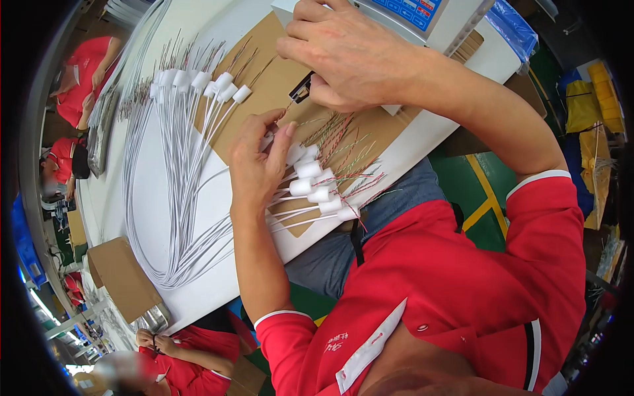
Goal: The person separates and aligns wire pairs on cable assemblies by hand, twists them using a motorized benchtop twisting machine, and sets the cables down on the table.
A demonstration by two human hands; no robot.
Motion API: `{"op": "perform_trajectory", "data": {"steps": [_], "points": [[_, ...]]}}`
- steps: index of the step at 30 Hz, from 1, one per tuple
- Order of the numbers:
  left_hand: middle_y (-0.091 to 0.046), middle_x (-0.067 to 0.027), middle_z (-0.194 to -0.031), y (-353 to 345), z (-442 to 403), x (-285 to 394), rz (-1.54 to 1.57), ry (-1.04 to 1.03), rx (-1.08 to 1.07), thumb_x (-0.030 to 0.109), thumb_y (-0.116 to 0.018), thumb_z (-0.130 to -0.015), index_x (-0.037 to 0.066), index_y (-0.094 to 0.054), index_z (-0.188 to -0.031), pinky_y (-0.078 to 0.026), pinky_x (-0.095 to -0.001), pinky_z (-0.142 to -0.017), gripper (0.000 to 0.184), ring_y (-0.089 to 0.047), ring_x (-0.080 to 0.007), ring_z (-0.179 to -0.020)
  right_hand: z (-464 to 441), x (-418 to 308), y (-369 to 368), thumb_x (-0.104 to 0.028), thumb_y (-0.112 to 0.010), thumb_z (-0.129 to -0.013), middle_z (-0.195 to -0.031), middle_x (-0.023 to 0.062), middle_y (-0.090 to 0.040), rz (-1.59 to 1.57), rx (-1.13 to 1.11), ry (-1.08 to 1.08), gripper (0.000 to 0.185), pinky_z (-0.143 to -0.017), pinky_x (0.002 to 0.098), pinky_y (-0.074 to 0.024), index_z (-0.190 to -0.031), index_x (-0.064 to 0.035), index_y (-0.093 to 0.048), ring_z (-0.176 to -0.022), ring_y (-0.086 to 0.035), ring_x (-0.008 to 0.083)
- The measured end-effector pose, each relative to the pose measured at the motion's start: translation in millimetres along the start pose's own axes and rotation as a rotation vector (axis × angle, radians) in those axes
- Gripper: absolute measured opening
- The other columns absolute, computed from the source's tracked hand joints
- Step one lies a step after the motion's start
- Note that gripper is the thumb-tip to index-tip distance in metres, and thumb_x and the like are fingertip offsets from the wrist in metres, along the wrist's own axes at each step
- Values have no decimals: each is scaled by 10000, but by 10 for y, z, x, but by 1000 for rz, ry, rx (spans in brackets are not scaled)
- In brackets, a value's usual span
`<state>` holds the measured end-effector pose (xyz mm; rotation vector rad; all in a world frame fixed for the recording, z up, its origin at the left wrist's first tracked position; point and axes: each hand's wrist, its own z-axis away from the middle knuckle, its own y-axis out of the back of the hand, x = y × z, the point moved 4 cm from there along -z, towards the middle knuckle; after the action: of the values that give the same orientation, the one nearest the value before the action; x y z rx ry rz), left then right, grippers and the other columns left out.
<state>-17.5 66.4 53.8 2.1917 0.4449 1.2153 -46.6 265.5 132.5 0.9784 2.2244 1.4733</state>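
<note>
White cables with white cylindrical sleeves (310,169) and twisted coloured wire ends lie on the brown cardboard (261,56) by the table edge. Beside them my left hand (259,155) pinches a cable end, its white sleeve partly hidden by the fingers and its thin twisted wires pointing up. My right hand (353,56), above and to the right, is closed around a small black tool (302,88) with a metallic part, close to those wire tips. A second group of sleeved ends (201,80) rests further left, joined to the long looped white cables (173,224).
A machine with a blue keypad (413,12) stands behind my right hand. A cardboard box (125,277) sits at the table's lower left edge. Several people in red shirts are at the left; one person (191,360) works nearby at bottom left. Blue plastic (512,30) lies top right.
</note>
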Motion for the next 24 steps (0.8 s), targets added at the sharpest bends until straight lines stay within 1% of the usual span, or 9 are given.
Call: {"op": "perform_trajectory", "data": {"steps": [1, 4, 7, 8, 10, 11, 16, 22, 24], "points": [[-681, -99, -870, 30, 14, 3, 4, -1, -25, 110, -755, -968, -14, -752, -1117, -491, -278, -695, 194, -599, -150, -733, -1, -2, 3, -275, -764, -750, -999, 174, -661, -7, -10, -1, 400, -948, 457, -379, -1002, 8, -637, -1057, -569, 319], [-682, -103, -895, 118, 103, -73, 163, 235, -88, 132, -767, -956, -12, -747, -1138, -487, -290, -710, 233, -588, -153, -751, -1, -12, 49, -281, -773, -750, -1009, 171, -659, -27, -28, 0, 414, -961, 460, -378, -1015, 7, -636, -1072, -566, 318], [-678, -96, -881, 223, 132, -150, 86, 182, -141, 130, -761, -956, -19, -747, -1137, -482, -297, -714, 236, -571, -157, -748, 3, -6, -42, -294, -777, -752, -1011, 172, -661, 11, -11, 0, 423, -971, 464, -379, -1015, 8, -639, -1082, -568, 318], [-676, -109, -878, 207, 139, -167, 62, 181, -166, 136, -766, -948, -20, -745, -1132, -485, -313, -698, 242, -579, -179, -734, 4, -4, -77, -299, -777, -753, -1010, 173, -662, 34, 1, -1, 426, -974, 465, -379, -1013, 9, -640, -1084, -569, 319], [-673, -135, -872, 151, 136, -213, 15, 180, -218, 149, -778, -933, -22, -742, -1121, -492, -345, -665, 257, -595, -225, -705, -14, -19, -6, -305, -777, -753, -1007, 173, -666, 11, -94, -3, 423, -977, 465, -381, -1002, 11, -646, -1086, -572, 318], [-675, -138, -874, 131, 132, -214, 9, 187, -222, 146, -775, -934, -24, -743, -1120, -495, -351, -674, 255, -601, -231, -716, -18, -25, 14, -308, -777, -753, -1006, 173, -667, 0, -142, -3, 422, -979, 465, -381, -997, 12, -649, -1086, -573, 318], [-689, -153, -897, 156, 151, -229, 40, 227, -229, 150, -774, -932, -28, -749, -1112, -507, -380, -719, 254, -634, -273, -767, 5, -24, -91, -289, -758, -754, -977, 167, -682, 76, -96, 42, 374, -996, 462, -381, -970, 2, -665, -1074, -580, 316], [-691, -146, -911, 250, 155, -208, 19, 137, -184, 188, -802, -908, -15, -759, -1105, -514, -358, -730, 286, -661, -275, -793, 11, -6, -133, -202, -684, -782, -944, 148, -698, 175, -237, 73, 221, -1009, 453, -386, -897, -14, -693, -1062, -587, 308], [-672, -98, -888, 299, 156, -169, -11, 138, -232, 175, -810, -904, -24, -768, -1093, -488, -314, -717, 278, -616, -199, -778, -21, -7, -173, -192, -679, -781, -939, 147, -699, 203, -264, 107, 198, -1011, 448, -389, -871, -16, -698, -1049, -590, 306]]}}
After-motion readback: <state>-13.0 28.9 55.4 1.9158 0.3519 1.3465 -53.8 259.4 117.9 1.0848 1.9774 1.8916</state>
